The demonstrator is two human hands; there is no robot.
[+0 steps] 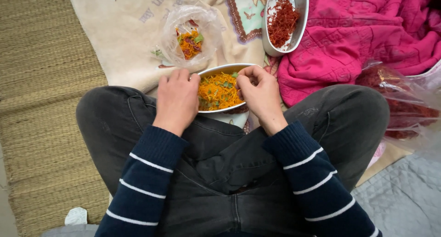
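At centre frame we see an oval metal dish (209, 73) of orange strands with green bits, resting against the crossed legs. Our left hand (177, 99) lies curled on its left rim, holding nothing visible; our right hand (261, 94) pinches strands at its right edge. Above lie a clear plastic bag (190, 35) and a second dish (301, 21) of red threads.

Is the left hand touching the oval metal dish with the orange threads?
Touching. In the head view, the left hand has its fingertips on the rim of the oval metal dish.
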